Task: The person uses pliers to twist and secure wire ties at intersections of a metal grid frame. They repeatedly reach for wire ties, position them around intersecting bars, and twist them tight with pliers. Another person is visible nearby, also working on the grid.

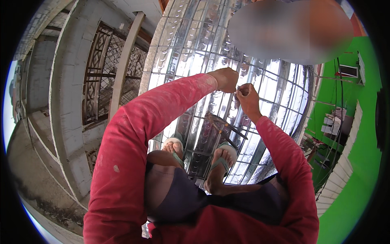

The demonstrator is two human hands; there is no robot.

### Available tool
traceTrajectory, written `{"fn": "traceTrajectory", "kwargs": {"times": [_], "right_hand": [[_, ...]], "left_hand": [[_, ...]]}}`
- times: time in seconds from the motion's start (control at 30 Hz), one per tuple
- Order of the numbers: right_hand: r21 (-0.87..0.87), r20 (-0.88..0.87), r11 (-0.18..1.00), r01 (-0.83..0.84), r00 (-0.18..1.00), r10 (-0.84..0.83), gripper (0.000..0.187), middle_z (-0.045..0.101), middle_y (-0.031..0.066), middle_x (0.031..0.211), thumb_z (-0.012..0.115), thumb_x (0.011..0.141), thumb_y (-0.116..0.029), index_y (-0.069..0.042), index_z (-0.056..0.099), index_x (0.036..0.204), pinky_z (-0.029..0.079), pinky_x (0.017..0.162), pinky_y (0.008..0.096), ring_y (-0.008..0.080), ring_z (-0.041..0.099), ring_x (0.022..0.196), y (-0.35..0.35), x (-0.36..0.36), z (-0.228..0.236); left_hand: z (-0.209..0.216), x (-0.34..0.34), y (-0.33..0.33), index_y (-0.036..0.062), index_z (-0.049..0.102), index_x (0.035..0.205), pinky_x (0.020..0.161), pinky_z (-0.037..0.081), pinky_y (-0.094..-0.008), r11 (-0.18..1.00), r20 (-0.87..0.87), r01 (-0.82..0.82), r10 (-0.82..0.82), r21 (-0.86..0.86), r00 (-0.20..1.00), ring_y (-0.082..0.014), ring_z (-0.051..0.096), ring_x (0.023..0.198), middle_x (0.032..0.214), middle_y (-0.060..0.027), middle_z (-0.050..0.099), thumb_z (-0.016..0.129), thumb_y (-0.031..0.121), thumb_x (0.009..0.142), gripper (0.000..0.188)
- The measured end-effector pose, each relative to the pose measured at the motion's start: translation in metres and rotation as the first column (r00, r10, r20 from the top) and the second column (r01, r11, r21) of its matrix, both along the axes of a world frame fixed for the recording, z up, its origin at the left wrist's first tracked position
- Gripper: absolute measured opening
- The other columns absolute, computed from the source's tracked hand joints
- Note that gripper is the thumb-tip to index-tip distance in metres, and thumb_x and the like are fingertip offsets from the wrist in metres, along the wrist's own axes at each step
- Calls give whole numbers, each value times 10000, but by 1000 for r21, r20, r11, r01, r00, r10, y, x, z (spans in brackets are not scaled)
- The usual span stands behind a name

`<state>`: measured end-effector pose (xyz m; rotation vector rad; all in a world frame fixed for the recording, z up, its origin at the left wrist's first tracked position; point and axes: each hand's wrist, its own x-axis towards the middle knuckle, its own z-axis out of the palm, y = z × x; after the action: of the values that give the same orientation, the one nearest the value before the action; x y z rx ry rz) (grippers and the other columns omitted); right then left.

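I crouch on a shiny corrugated metal roof [191, 44], my feet in green sandals [221, 162] on the sheet. My left hand [225, 78], in a red sleeve, is closed into a fist low over the metal. My right hand [247, 97] sits right beside it, fingers pinched on a small thin item [240, 88] too small to identify. The two hands almost touch. A long dark tool [222, 127] with thin handles lies on the roof between my hands and my feet.
Grey concrete walls and beams [69, 101] with a metal lattice grille [103, 77] drop away on the left. A green wall [361, 122] and hanging cables stand at the right, past the roof edge [309, 105]. A blurred patch covers the upper right.
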<state>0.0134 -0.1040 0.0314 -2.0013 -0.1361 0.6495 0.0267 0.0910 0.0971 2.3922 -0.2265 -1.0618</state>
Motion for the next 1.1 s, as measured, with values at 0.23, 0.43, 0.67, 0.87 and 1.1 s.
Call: {"fn": "traceTrajectory", "kwargs": {"times": [0.23,0.43,0.67,0.87,1.1], "right_hand": [[-30,60,995,-95,994,97,239,697,98,947,692,902,-144,-9,615,1084,543,630,341,182,657,715,-8,3,-11],[-348,488,821,-453,660,572,223,647,191,1055,613,915,-5,19,601,1137,527,848,433,347,659,941,-9,-3,9],[-525,264,657,-542,630,730,254,639,193,1155,618,935,-95,-4,609,1172,502,927,481,386,611,1113,-4,5,-1],[-520,132,666,-536,719,682,249,642,201,1151,605,943,-113,-6,610,1168,498,938,483,391,621,1098,9,10,-9],[-487,-20,732,-477,844,536,247,645,210,1146,590,952,-134,-9,611,1164,494,951,487,397,633,1081,0,33,-22]], "left_hand": [[36,20,-19,54,763,1076,851,581,-428,972,261,153,-196,177,945,-319,720,1025,1071,-173,739,750,304,821,357],[-42,37,-60,116,774,758,652,571,-411,980,552,-112,4,162,834,-257,738,775,778,-75,740,675,205,765,133],[-70,46,-111,181,769,689,697,520,-386,976,765,-67,-119,207,633,-202,699,729,723,12,722,686,166,720,90],[-53,44,-136,317,771,1037,1036,344,-372,875,596,32,-355,483,720,-158,575,1182,1113,102,723,681,329,878,184],[42,20,-100,177,776,855,1002,407,-498,984,705,-6,130,-176,697,-248,590,1125,1020,-71,685,677,305,785,176]]}}
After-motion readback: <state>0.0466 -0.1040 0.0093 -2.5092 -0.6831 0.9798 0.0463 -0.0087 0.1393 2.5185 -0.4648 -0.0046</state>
